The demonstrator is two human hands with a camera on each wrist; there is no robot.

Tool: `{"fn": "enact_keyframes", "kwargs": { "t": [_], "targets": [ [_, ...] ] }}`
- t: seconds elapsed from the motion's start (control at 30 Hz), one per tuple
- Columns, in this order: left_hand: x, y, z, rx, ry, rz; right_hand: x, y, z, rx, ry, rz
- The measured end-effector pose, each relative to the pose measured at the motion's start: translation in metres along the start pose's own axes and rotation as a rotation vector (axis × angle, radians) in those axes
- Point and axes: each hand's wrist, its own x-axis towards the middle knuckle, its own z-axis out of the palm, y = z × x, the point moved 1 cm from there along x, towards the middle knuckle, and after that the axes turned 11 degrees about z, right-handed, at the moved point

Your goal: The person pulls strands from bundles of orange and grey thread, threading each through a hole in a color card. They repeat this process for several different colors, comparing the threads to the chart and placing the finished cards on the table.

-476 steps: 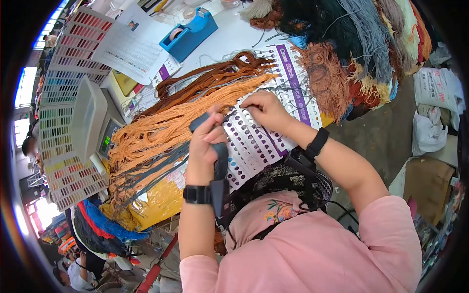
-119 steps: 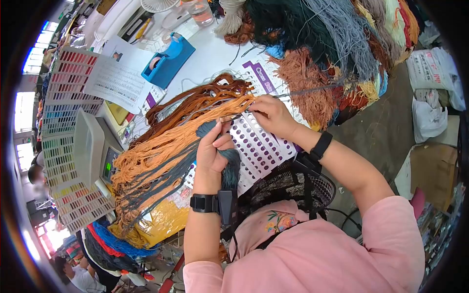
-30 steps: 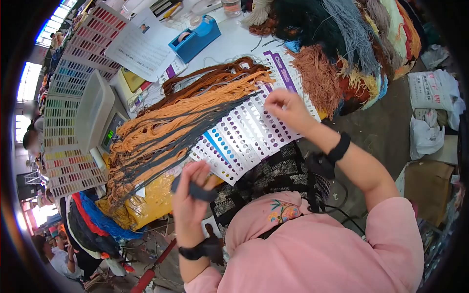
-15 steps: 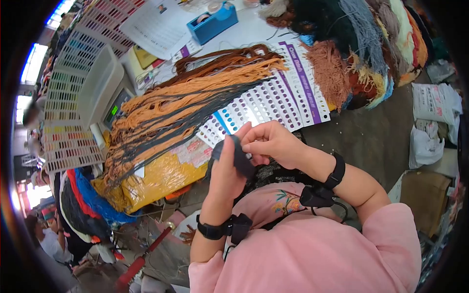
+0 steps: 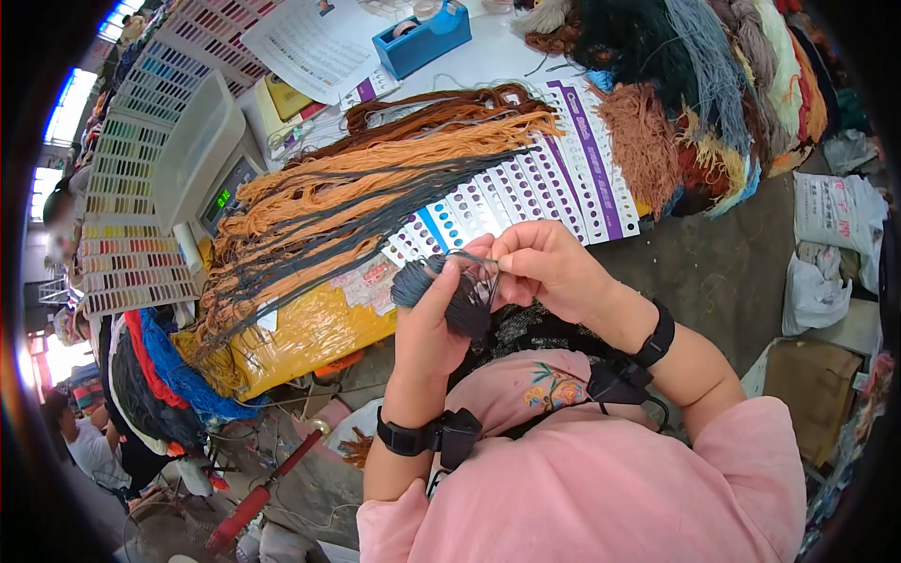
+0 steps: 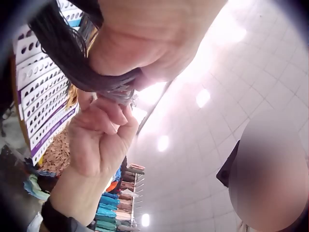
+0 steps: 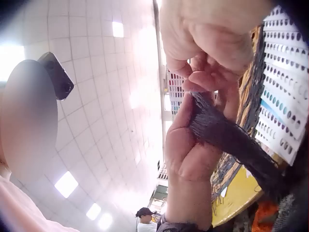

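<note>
A dark slate-grey skein of thread (image 5: 469, 313) lies across my left hand (image 5: 434, 328), held under the thumb. My right hand (image 5: 556, 272) pinches a few strands at the skein's upper end, close to the left fingertips. In the right wrist view the skein (image 7: 217, 129) hangs from between the left fingers, and the right fingertips meet its top. The left wrist view shows the bundle looped over the left hand. Both hands are in front of the chest, nearer the body than the white punched thread cards (image 5: 540, 183). Dark threads (image 5: 404, 202) run from the cards over orange threads (image 5: 310, 192).
Brown threads (image 5: 422, 108) lie behind the orange ones. A blue tape dispenser (image 5: 422, 39), a printed sheet (image 5: 314, 47) and a scale (image 5: 202, 141) stand further back. Thick yarn bundles (image 5: 643, 141) fill the right; colour sample charts (image 5: 131, 178) stand left. Yellow wrapping (image 5: 310, 342) covers the near edge.
Earlier both hands worked at the cards' holes. They parted, then came together nearer the body, and the right fingers now draw strands at the skein. More dark threads lie over the orange.
</note>
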Motion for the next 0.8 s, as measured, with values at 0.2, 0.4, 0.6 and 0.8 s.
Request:
{"fn": "enact_keyframes", "kwargs": {
  "t": [0.2,0.4,0.6,0.8],
  "targets": [
    [0.0013,-0.0028,-0.0072,-0.065,0.005,-0.028,0.0008,-0.0023,-0.0011,0.018,-0.025,0.101],
    [0.0047,-0.0015,-0.0036,0.154,0.000,0.062,0.0000,-0.0052,0.0010,-0.018,-0.018,0.123],
    [0.0050,-0.0042,-0.0031,0.196,0.041,0.075,-0.0004,-0.0071,0.0037,-0.172,0.064,0.173],
    [0.0032,-0.0063,-0.0004,0.128,0.112,0.118,0.0049,-0.0006,0.0006,-0.010,0.035,0.050]
  ]
}}
